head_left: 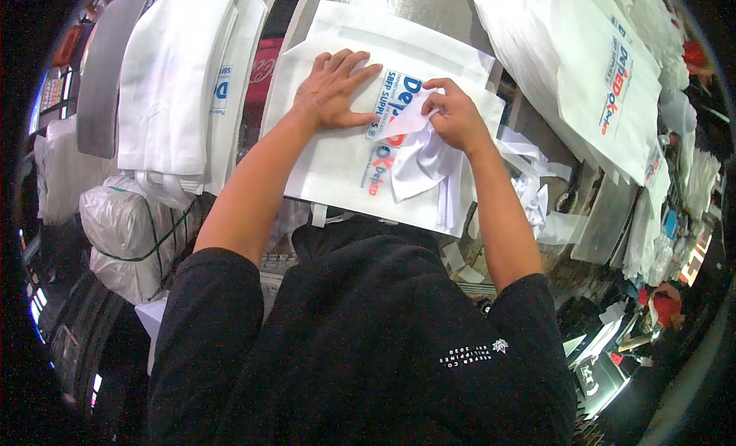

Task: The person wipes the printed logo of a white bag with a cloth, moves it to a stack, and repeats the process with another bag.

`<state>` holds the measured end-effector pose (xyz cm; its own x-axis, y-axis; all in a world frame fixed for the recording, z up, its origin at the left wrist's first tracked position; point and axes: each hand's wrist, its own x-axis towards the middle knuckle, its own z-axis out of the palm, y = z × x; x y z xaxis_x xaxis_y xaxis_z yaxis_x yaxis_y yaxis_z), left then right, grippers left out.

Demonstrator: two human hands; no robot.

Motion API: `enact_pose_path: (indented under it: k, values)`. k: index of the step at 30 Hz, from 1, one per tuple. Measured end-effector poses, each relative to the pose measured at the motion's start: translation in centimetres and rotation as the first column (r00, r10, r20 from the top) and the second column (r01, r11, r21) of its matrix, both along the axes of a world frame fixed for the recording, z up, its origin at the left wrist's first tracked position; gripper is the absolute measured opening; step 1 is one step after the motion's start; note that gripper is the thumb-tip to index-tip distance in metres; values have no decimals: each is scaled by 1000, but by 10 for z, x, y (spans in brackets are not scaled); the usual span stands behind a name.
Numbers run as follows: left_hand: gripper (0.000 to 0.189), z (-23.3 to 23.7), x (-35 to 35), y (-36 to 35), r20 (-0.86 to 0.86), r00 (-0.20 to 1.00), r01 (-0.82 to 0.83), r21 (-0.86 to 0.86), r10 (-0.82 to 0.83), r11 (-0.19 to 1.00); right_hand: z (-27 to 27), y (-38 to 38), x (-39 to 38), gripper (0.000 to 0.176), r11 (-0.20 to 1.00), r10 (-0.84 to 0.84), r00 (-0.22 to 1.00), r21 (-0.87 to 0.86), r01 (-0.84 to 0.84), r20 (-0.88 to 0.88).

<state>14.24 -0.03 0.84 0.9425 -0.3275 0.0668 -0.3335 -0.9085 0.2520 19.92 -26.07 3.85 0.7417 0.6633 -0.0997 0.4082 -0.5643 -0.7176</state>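
Note:
A white bag [330, 166] with blue and red DepED print lies in front of me, on top of another white bag. My left hand [335, 91] rests flat on it, fingers spread, left of the lettering. My right hand [458, 118] pinches a crumpled white cloth [422, 166] over the print, hiding part of the letters. The loose end of the cloth drapes down over the bag's right side.
Stacked white bags [172, 78] hang at the left beside a grey one [113, 70]. Below them sits a plastic-wrapped bundle [126, 239] tied with green cord. More printed bags [590, 86] lie at the right, near loose white straps [533, 170]. A grey board [418, 9] extends behind.

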Motion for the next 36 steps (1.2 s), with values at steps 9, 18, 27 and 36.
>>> enact_pose_path:
  k: [9, 18, 27, 36]
  values:
    - [60, -8, -5, -3, 150, 988, -41, 21, 38, 999, -5, 0, -9, 27, 991, -119, 993, -60, 120, 10]
    - [41, 15, 3, -9, -22, 1000, -13, -48, 12, 999, -13, -6, -28, 28, 917, -300, 890, 151, 368, -344]
    - [53, -5, -16, -32, 137, 988, -63, -11, 64, 998, -24, 3, -49, 45, 809, -548, 782, 49, 586, -297]
    - [54, -6, -15, -34, -24, 999, -23, 140, 26, 990, -19, 10, -53, 52, 784, -583, 767, 61, 617, -267]
